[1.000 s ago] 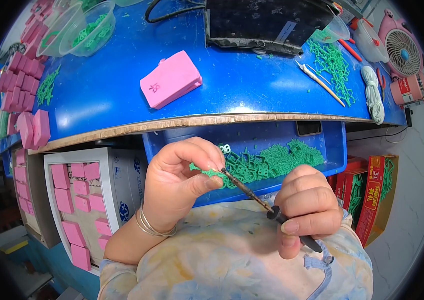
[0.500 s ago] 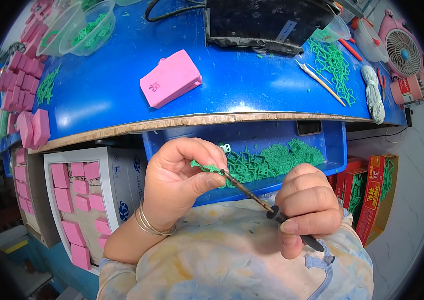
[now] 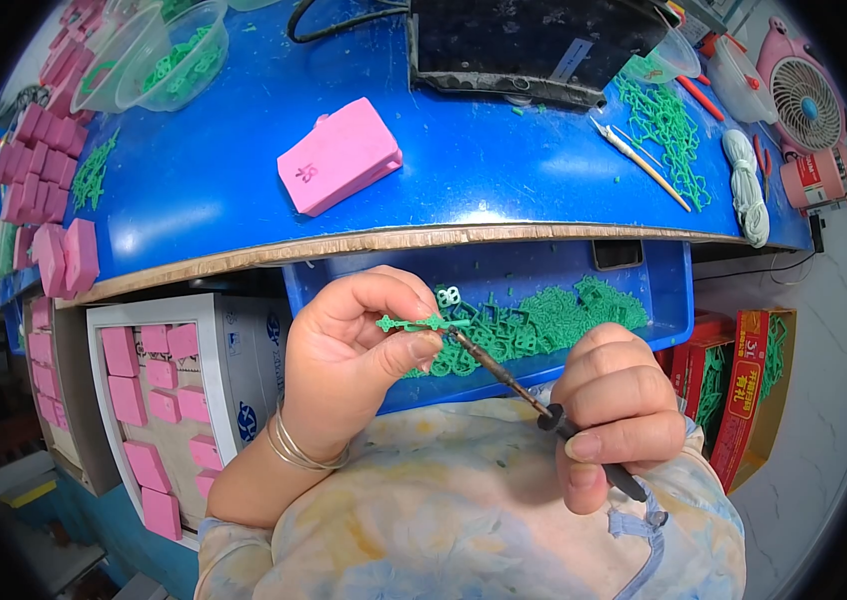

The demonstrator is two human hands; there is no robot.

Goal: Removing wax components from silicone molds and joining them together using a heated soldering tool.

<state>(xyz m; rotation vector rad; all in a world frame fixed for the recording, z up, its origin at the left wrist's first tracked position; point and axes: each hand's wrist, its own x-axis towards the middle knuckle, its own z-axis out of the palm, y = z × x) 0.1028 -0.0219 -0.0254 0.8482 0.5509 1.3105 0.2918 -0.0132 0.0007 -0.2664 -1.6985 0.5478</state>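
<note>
My left hand (image 3: 366, 335), with bangles at its wrist, pinches a small green wax-like piece (image 3: 394, 323) between thumb and fingers. The piece is thin, lies nearly level and has an ornate outer end. In my right hand (image 3: 619, 410) is a soldering iron (image 3: 500, 372) with a black handle and a dark metal shaft. It slants up to the left, and its tip meets the green piece or sits right beside it; I cannot tell which. Behind the hands, many small green pieces (image 3: 584, 312) lie heaped in a blue tray (image 3: 672, 290).
Above the tray runs the wooden edge (image 3: 344, 246) of a blue table (image 3: 214, 190). On it are a pink block (image 3: 339, 157), a black box (image 3: 534, 45), a wooden-handled tool (image 3: 649, 172) and a pink fan (image 3: 804, 105). Pink blocks (image 3: 126, 400) fill a box at left; a red carton (image 3: 744, 400) stands right.
My left fingers have turned the green piece so more of it shows, now more level. The soldering iron has shifted very slightly, its tip a little higher.
</note>
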